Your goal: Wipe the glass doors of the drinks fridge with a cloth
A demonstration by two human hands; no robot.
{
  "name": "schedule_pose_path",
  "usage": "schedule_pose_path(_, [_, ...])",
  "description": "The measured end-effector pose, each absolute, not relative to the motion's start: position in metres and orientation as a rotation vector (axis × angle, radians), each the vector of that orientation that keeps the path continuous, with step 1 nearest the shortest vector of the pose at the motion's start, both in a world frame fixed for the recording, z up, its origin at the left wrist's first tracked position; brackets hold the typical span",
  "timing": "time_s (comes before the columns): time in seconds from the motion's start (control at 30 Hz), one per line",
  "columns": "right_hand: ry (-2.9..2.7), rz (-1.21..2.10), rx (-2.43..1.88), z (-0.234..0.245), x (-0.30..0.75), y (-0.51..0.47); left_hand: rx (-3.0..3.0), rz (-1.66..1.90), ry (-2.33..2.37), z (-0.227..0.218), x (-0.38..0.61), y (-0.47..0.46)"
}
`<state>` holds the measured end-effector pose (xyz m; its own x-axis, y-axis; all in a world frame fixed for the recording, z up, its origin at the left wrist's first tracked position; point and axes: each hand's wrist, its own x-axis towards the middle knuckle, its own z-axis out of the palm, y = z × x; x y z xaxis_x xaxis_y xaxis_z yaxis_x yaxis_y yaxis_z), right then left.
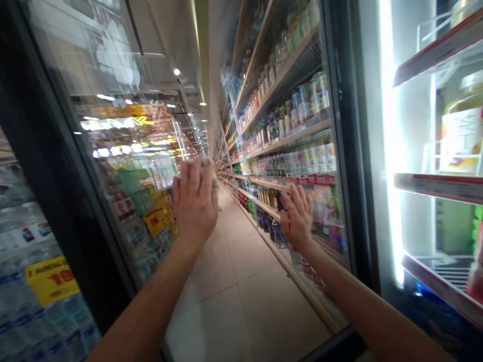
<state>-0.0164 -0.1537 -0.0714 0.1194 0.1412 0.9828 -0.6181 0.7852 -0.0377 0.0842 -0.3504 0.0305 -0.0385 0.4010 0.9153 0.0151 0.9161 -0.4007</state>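
Observation:
My left hand (194, 201) is raised against a glass door (151, 125), fingers together and pointing up. It presses a pale cloth (210, 168) to the glass, and the cloth's blurred edge shows past the fingertips. My right hand (298, 216) lies flat on the same glass near the door's dark right frame (349, 151), fingers spread, holding nothing. Both forearms reach in from the bottom of the view.
Through and in the glass I see a shop aisle with a tiled floor (241, 281), drink shelves (290, 136) on the right and chilled goods with yellow price tags (51, 279) on the left. An open lit cooler with a wire shelf (441, 274) and a jar (462, 130) stands at far right.

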Motion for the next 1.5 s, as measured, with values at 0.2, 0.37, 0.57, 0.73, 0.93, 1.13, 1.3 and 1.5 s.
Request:
schedule_pose_path(0.2, [-1.359, 0.578, 0.427, -0.071, -0.014, -0.154, -0.720, 0.724, -1.698, 0.011, 0.082, -0.340])
schedule_pose_path(0.37, [-1.363, 0.599, 0.440, -0.071, -0.014, -0.154, -0.357, 0.433, -1.579, 0.039, 0.080, -0.345])
schedule_pose_path(0.57, [-1.363, 0.600, 0.445, -0.071, -0.015, -0.154, -0.710, 0.696, -1.674, 0.015, 0.081, -0.340])
schedule_pose_path(0.73, [-1.375, 0.606, 0.440, -0.071, -0.015, -0.154, -0.254, 0.416, -1.562, 0.046, 0.106, -0.391])
schedule_pose_path(0.93, [-1.376, 0.607, 0.440, -0.071, -0.013, -0.155, -0.193, 0.273, -1.533, 0.020, 0.120, -0.410])
schedule_pose_path(1.13, [-1.358, 0.596, 0.455, -0.072, -0.016, -0.154, -0.682, 0.595, -1.760, -0.026, 0.109, -0.385])
schedule_pose_path(1.3, [-1.353, 0.601, 0.449, -0.072, -0.016, -0.153, -0.272, 0.342, -1.554, 0.000, 0.119, -0.407])
schedule_pose_path(1.5, [-1.366, 0.613, 0.446, -0.071, -0.014, -0.155, -0.749, 0.669, -1.805, -0.039, 0.116, -0.394])
